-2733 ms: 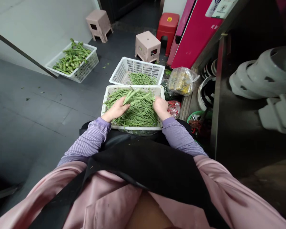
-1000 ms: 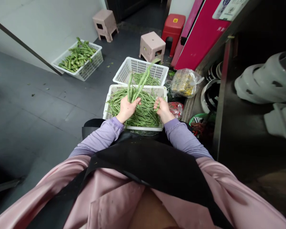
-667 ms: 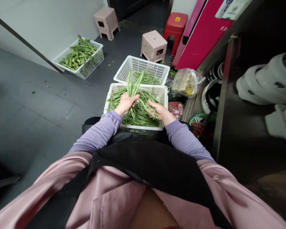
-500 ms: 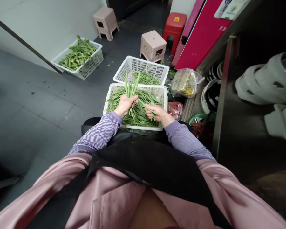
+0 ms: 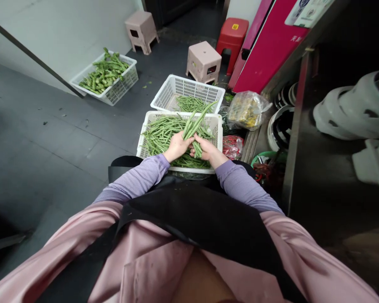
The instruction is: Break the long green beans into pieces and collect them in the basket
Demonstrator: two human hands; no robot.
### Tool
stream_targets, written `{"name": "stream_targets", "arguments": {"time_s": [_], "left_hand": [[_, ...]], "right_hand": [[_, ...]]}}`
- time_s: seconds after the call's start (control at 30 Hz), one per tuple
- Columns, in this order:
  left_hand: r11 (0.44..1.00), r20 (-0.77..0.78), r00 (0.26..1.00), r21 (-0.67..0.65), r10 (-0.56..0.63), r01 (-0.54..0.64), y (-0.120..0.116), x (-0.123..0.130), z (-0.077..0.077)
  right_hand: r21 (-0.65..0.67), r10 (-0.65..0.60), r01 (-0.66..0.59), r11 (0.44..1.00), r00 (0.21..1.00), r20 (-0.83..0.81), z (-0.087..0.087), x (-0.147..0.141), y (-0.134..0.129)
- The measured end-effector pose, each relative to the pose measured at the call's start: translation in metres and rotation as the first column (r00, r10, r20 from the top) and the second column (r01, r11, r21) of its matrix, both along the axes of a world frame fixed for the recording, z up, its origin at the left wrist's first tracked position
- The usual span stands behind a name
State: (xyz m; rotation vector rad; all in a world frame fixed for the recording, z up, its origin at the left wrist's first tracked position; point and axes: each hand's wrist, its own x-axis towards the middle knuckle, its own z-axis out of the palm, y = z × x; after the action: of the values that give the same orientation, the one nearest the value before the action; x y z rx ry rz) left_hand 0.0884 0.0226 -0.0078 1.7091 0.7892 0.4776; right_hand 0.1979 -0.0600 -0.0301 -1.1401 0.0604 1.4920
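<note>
Near white plastic basket of green beans (image 5: 139,149): both hands' fingers (image 5: 177,146) (image 5: 208,150) gripping bean bunch (image 5: 194,126). Grey tiled floor (image 5: 66,134) left; pink cabinet (image 5: 271,46) beyond-right, white Chinese characters.

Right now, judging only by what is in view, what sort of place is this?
Probably a restaurant kitchen's preparation corner: the near white basket is heaped with green beans, another basket holds thick green stalks, and a clear bag lies nearby.

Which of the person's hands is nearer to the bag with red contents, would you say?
Right. The right hand is over the right part of the near basket, with the bag just beyond that side; the left hand is farther left, gripping the bean bundle.
</note>
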Motion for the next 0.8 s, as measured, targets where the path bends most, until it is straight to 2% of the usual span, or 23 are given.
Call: {"name": "stream_targets", "arguments": {"time_s": [0.1, 0.17, 0.23, 0.3, 0.37, 0.4, 0.47, 0.57, 0.67, 0.8], "left_hand": [[0.979, -0.112, 0.987, 0.179, 0.117, -0.095, 0.005, 0.009, -0.017], [0.969, -0.137, 0.976, 0.204, 0.167, -0.137, 0.010, 0.013, -0.025], [0.988, -0.117, 0.982, 0.060, 0.149, -0.143, 0.016, 0.013, -0.028], [0.977, -0.075, 0.997, -0.207, 0.033, -0.048, 0.023, 0.007, -0.029], [0.898, 0.001, 0.995, -0.432, -0.098, 0.088, 0.028, -0.002, -0.029], [0.854, 0.041, 0.988, -0.499, -0.148, 0.148, 0.031, -0.007, -0.029], [0.793, 0.104, 0.970, -0.561, -0.218, 0.238, 0.034, -0.015, -0.029], [0.738, 0.144, 0.936, -0.581, -0.322, 0.344, 0.037, -0.021, -0.027], [0.703, 0.154, 0.906, -0.584, -0.394, 0.405, 0.039, -0.024, -0.025], [0.678, 0.126, 0.889, -0.603, -0.440, 0.421, 0.046, -0.028, -0.022]], "right_hand": [[-0.005, -0.031, 0.031, 1.000, 1.000, -0.002, 0.000, -0.015, 0.001], [-0.044, -0.082, 0.083, 0.996, 0.997, 0.008, 0.000, -0.018, 0.003], [-0.041, -0.157, 0.158, 0.987, 0.987, 0.017, 0.001, -0.013, 0.003], [0.010, -0.261, 0.260, 0.965, 0.965, 0.032, 0.002, -0.001, 0.002], [0.059, -0.361, 0.358, 0.932, 0.931, 0.060, 0.004, 0.015, 0.000], [0.073, -0.389, 0.384, 0.920, 0.919, 0.072, 0.005, 0.023, -0.001], [0.105, -0.405, 0.396, 0.912, 0.910, 0.089, 0.005, 0.035, -0.004], [0.220, -0.415, 0.381, 0.898, 0.899, 0.136, 0.003, 0.042, -0.006], [0.307, -0.430, 0.361, 0.881, 0.882, 0.196, 0.000, 0.044, -0.006], [0.344, -0.339, 0.246, 0.906, 0.909, 0.244, -0.004, 0.046, -0.009]]}}
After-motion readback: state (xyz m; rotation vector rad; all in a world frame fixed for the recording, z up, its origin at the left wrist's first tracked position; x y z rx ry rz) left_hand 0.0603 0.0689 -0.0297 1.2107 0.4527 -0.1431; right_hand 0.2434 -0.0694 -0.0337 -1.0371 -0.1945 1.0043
